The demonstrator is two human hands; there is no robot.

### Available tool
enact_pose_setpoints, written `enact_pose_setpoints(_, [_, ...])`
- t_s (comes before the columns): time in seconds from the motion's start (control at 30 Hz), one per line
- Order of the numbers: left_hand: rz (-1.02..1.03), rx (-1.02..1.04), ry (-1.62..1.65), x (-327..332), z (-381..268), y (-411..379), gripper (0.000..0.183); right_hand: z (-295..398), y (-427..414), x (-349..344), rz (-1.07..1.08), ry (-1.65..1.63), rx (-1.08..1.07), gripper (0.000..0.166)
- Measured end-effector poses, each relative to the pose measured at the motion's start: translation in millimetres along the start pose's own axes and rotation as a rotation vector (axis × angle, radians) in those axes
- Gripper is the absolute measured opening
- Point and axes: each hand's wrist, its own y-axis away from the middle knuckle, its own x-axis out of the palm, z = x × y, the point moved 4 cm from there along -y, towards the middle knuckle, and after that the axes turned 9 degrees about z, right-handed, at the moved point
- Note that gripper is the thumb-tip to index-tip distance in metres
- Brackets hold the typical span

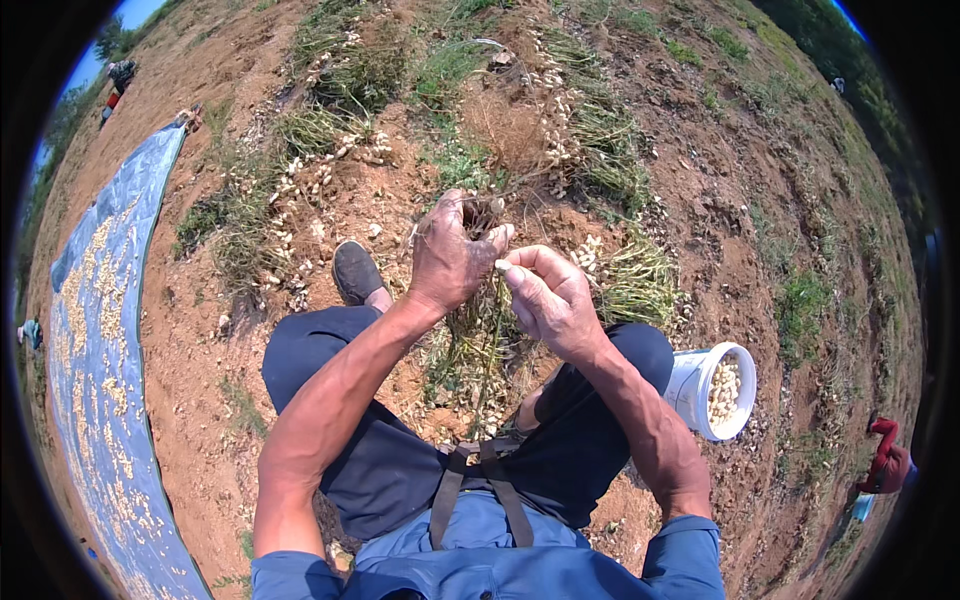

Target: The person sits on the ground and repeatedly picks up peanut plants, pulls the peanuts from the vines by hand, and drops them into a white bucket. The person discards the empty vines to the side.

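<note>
My left hand (pixel 456 259) grips the root end of a pulled peanut plant (pixel 487 322), whose stems hang down between my knees. Close beside it, my right hand (pixel 555 300) pinches a pale peanut pod (pixel 502 265) between thumb and forefinger. Thin dry roots (pixel 484 211) show beyond my left knuckles. To the right of my knee a white bucket (pixel 729 431) leans towards me, with peanuts (pixel 724 390) inside. Whether the pinched pod is still joined to the plant cannot be made out.
Peanut plants with pods lie in rows ahead, on the left (pixel 255 232) and right (pixel 611 161). A blue tarp (pixel 161 161) strewn with peanuts runs along the far left. One person in red (pixel 889 461) bends at the far right; others are at the left rim.
</note>
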Motion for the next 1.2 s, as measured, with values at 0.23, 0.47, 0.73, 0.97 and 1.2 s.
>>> enact_pose_setpoints(0.23, [-0.09,0.076,-0.327,8.2,-3.7,1.8,0.04,8.0,-0.9,-25.8,-0.073,-0.539,-0.002,0.019])
enact_pose_setpoints(0.47, [-0.153,0.499,-0.635,19.5,-22.2,10.8,0.044,5.4,-7.5,-25.2,-0.195,-0.146,-0.003,0.034])
enact_pose_setpoints(0.73, [-0.051,0.478,-0.68,19.1,-10.1,12.9,0.047,4.2,-5.5,-32.6,-0.258,0.366,-0.012,0.028])
enact_pose_setpoints(0.97, [-0.154,0.43,-0.687,-10.9,-9.3,-6.1,0.051,12.6,12.9,-45.5,-0.172,-0.017,0.181,0.017])
enact_pose_setpoints(1.2, [-0.572,0.68,-0.793,-89.3,-47.7,2.1,0.041,47.4,100.0,-132.3,-0.526,-0.211,-0.349,0.021])
